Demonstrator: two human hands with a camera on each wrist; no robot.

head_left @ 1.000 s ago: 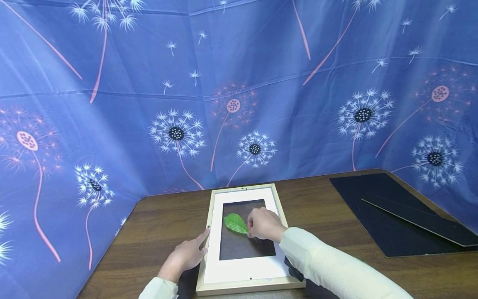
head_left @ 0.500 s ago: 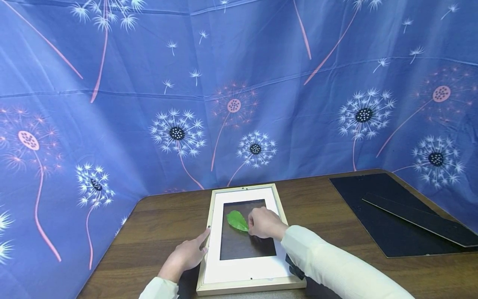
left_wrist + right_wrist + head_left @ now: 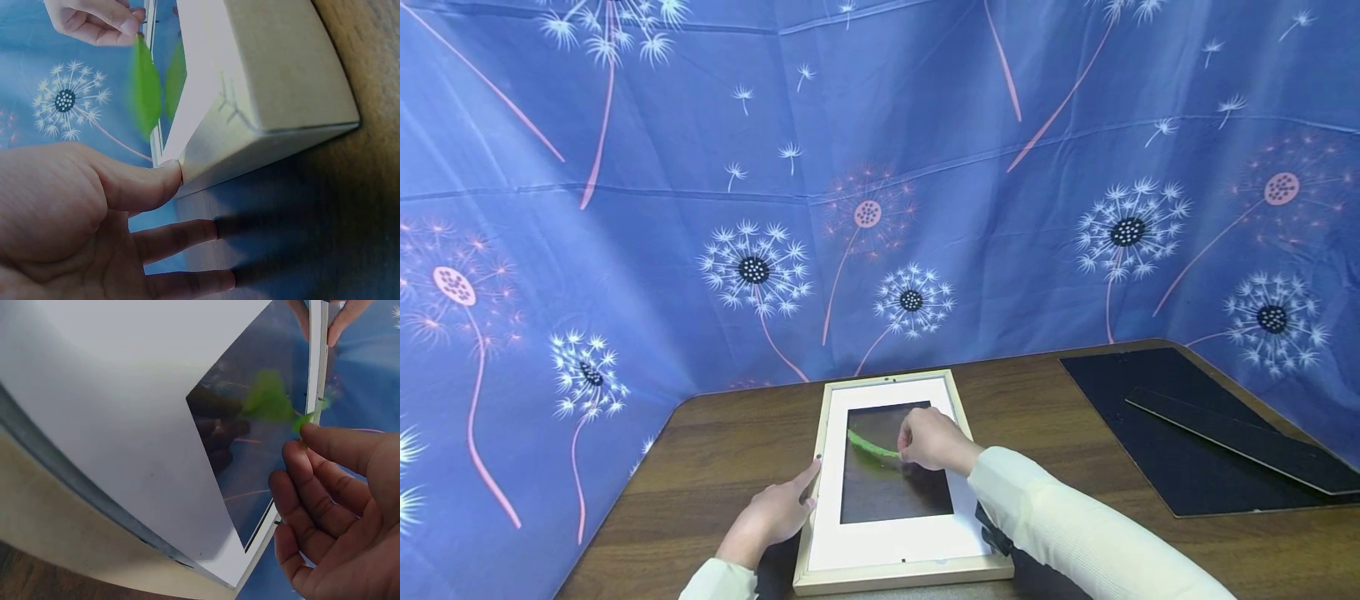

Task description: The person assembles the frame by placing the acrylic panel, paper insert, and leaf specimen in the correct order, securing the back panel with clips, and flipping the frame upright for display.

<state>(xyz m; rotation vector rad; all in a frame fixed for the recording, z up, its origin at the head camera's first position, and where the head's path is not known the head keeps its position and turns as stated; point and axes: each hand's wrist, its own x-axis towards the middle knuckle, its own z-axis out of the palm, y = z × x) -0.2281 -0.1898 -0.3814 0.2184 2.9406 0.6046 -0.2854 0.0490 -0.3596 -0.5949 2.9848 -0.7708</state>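
Observation:
A wooden picture frame (image 3: 904, 575) lies on the table with a white mat (image 3: 887, 537) around a dark, glossy window (image 3: 895, 500). Above that window my right hand (image 3: 931, 439) pinches a green leaf (image 3: 872, 450) by its stem end between thumb and fingertips. The leaf shows edge-on in the head view and blurred in the left wrist view, where its reflection appears in the glossy surface. My left hand (image 3: 777, 510) rests at the frame's left side. Its thumb (image 3: 147, 185) touches the outer side of the frame, and the other fingers are extended.
On the right of the brown wooden table (image 3: 737, 442) lies a black board (image 3: 1127, 375), with a narrow black strip (image 3: 1240, 437) across it. Some black object (image 3: 992, 533) sits partly hidden under my right forearm. A blue dandelion-print cloth (image 3: 820, 208) hangs behind and beside the table.
The leaf has turned from showing its broad face to edge-on, lifting in my right hand. My left hand and the frame have stayed in place.

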